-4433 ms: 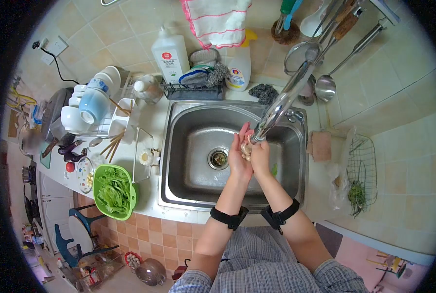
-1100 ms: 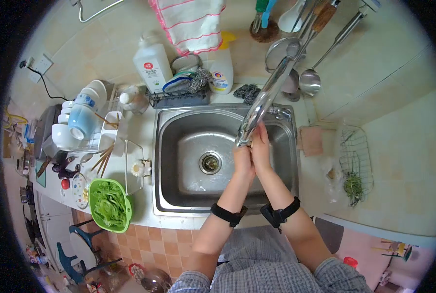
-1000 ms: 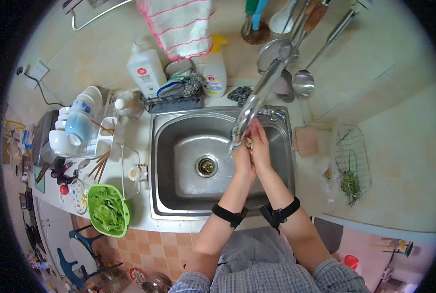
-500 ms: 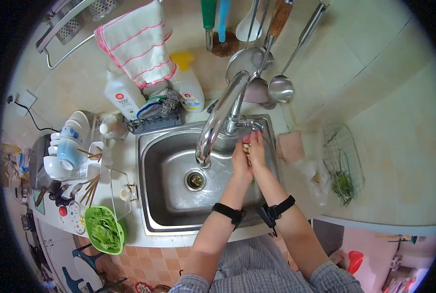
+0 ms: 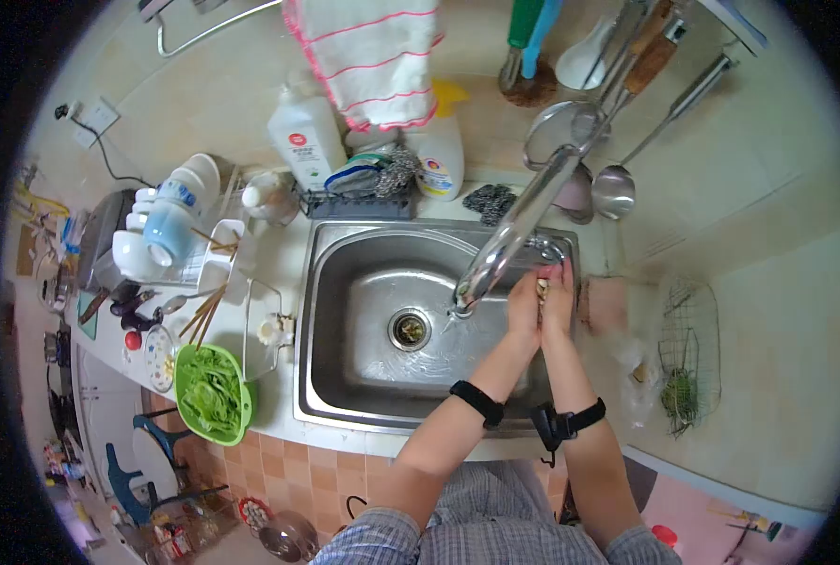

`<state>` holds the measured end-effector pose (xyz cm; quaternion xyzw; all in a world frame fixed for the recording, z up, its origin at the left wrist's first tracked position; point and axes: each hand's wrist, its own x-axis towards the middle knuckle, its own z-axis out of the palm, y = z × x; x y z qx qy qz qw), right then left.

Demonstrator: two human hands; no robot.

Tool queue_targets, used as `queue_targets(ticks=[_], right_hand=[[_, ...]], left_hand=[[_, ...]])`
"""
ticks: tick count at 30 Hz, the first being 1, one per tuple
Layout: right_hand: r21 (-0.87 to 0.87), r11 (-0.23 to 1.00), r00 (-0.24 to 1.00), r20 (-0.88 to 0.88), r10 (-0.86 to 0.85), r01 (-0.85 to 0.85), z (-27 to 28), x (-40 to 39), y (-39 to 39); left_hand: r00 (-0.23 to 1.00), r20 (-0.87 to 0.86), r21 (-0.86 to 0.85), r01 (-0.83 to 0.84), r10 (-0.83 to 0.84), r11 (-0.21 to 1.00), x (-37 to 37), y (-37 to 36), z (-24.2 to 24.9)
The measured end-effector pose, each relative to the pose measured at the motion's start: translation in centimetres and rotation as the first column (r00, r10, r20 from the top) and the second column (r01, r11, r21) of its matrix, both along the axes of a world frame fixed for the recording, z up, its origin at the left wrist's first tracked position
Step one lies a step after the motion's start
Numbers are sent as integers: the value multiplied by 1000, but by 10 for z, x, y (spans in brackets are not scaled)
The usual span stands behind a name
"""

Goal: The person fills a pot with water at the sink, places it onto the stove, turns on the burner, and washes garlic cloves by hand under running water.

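Observation:
Above the right part of the steel sink (image 5: pixel 363 379), my left hand (image 5: pixel 524 309) and my right hand (image 5: pixel 558 297) are cupped side by side, their wrists nearly touching. Between them lie small pale pieces (image 5: pixel 542 290), which look like garlic cloves, with something pink at the fingertips. The curved faucet (image 5: pixel 509 235) arches to the left of my hands, and its handle is just behind my fingers. A little water shows below the spout, near the drain (image 5: pixel 410 330).
Left of the sink stand a green basket of leafy greens (image 5: pixel 215 392), a glass-like rack (image 5: pixel 263 325) and stacked bowls (image 5: pixel 170 231). Bottles (image 5: pixel 307 141) and a scrubber caddy (image 5: pixel 359 205) line the back. Utensils (image 5: pixel 614 193) hang above; a wire basket (image 5: pixel 688 358) is at right.
The view has shifted, so the sink and counter sit differently in frame. Water now shows at the spout. Both hands remain cupped around the pale pieces near the faucet handle.

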<state>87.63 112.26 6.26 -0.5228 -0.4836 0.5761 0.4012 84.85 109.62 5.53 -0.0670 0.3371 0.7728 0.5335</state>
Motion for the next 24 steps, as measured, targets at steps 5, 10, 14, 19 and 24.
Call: queue_targets(ticks=[5,10,14,19,24], right_hand=[[-83,994,994,-97,60,-68,6,3,-22],[-142,969,966,-194,171,-200,15,-13,-65],[-154,946,932,-276,235,-284,20,-27,-96],[-53,931,872,-373,317,-361,59,-49,-137],[-10,917,856,-364,367,-398,64,-67,-162]], left_hand=[[999,-35,-36,7,-8,999,0,-22,10],[952,-297,-161,-121,69,980,-13,-63,24],[887,-436,-281,29,-155,959,-37,-92,17],[845,-534,-112,-113,36,987,-60,-125,59],[836,-512,-158,-318,198,935,-71,-148,67]])
